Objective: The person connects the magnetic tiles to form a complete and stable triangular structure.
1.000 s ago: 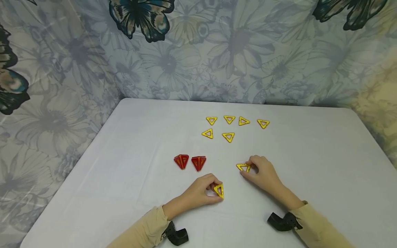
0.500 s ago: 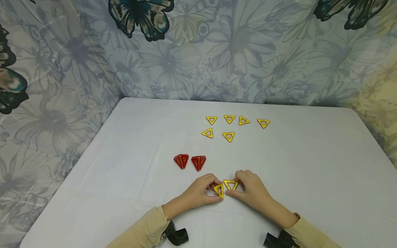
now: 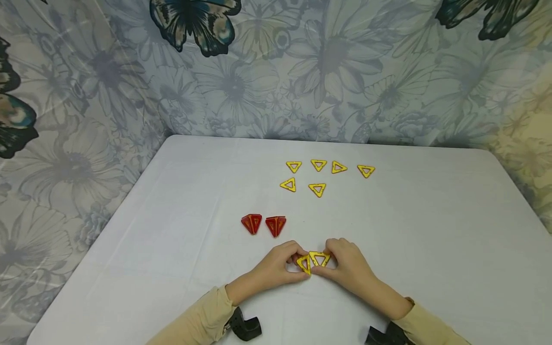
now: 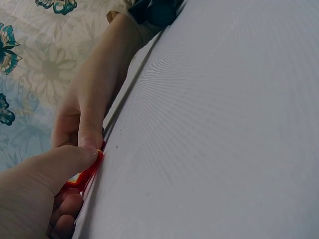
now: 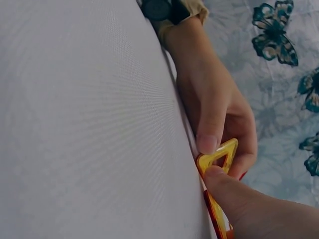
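Near the front middle of the head view, my left hand (image 3: 279, 264) pinches a yellow triangular magnetic tile (image 3: 308, 265) between thumb and fingers. It stands tilted, and red edging (image 4: 89, 173) shows on the held piece in the left wrist view. My right hand (image 3: 351, 264) pinches a second yellow triangular tile (image 3: 318, 253) by its right side. The two tiles meet edge to edge, fingertips close together low over the white table. In the right wrist view the yellow triangle (image 5: 227, 148) lies between both thumbs. Fingers partly hide both tiles.
Two red pyramid-like pieces (image 3: 252, 224) sit side by side beyond my left hand. Farther back, several yellow triangular tiles (image 3: 317, 189) lie flat in two loose rows. The white table (image 3: 431, 215) ends at a patterned cloth backdrop (image 3: 258, 86). Black wrist cameras (image 3: 246, 327) hang below both sleeves.
My right hand has brought its yellow tile left and nearer, up against the tile in my left hand. My left hand has stayed nearly still.
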`<state>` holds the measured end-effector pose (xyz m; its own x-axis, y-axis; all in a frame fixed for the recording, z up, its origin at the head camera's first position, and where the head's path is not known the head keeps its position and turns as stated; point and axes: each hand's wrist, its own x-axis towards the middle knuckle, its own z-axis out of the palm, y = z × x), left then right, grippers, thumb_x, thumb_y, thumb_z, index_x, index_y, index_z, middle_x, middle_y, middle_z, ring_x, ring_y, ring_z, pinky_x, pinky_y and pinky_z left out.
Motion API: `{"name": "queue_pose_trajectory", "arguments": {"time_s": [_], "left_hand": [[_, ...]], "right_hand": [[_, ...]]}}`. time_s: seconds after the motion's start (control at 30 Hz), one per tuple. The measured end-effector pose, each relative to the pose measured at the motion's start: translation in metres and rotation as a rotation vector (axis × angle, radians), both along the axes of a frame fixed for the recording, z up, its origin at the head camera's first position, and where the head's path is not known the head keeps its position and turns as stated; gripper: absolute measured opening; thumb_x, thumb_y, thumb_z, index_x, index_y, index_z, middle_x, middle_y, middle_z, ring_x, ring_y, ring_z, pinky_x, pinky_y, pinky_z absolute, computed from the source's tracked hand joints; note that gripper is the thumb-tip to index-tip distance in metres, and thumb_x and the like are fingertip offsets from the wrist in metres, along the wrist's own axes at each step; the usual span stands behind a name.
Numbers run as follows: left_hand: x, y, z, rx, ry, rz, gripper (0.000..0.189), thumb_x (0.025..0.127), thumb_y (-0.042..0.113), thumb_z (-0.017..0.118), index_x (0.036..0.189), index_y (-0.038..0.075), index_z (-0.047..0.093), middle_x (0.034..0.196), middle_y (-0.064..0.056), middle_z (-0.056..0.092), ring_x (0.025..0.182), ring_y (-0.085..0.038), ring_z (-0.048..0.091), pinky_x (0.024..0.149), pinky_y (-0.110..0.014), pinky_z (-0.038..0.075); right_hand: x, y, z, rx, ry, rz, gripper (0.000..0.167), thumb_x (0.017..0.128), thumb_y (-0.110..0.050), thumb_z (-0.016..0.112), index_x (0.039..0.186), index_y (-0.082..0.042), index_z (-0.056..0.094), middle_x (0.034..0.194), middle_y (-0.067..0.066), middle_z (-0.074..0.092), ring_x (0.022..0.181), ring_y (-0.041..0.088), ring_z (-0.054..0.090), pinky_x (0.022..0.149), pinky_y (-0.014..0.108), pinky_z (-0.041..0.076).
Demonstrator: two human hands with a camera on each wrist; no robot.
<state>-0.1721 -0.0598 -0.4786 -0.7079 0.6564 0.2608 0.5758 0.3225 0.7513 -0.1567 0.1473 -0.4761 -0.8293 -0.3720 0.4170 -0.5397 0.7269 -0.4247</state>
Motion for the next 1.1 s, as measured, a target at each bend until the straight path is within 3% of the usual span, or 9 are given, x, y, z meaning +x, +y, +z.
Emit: {"name": "queue_pose_trajectory", "arguments": {"time_s": [0.4,0.83,1.1], "left_hand": [[0.0001,-0.0005,0.0003,0.009,0.013,-0.004,0.035,0.071,0.014,0.076,0.100,0.006,0.058,0.084,0.006,0.050,0.075,-0.004,0.046,0.067,-0.015,0.040],[-0.0002,-0.0003,-0.0009,-0.001,0.018,0.034,0.034,0.072,0.014,0.076,0.100,0.006,0.058,0.085,0.006,0.051,0.072,-0.004,0.045,0.064,-0.015,0.040],[-0.0005,0.0000,-0.0007,0.003,0.022,0.027,0.034,0.072,0.014,0.075,0.101,0.006,0.058,0.086,0.005,0.052,0.073,-0.004,0.045,0.064,-0.015,0.040]], "right_hand": [[0.0023,-0.0009,-0.0003,0.014,-0.010,0.010,0.044,0.061,-0.043,0.078,0.071,-0.016,0.045,0.060,-0.013,0.028,0.057,0.004,0.027,0.051,0.021,0.024],[0.0017,0.0009,-0.0026,0.008,0.026,0.039,0.045,0.060,-0.044,0.078,0.072,-0.015,0.046,0.061,-0.013,0.029,0.058,0.004,0.027,0.052,0.021,0.025],[0.0019,0.0019,-0.0012,0.000,0.028,0.100,0.042,0.060,-0.039,0.079,0.075,-0.015,0.048,0.065,-0.014,0.036,0.061,0.003,0.032,0.054,0.023,0.030]]}}
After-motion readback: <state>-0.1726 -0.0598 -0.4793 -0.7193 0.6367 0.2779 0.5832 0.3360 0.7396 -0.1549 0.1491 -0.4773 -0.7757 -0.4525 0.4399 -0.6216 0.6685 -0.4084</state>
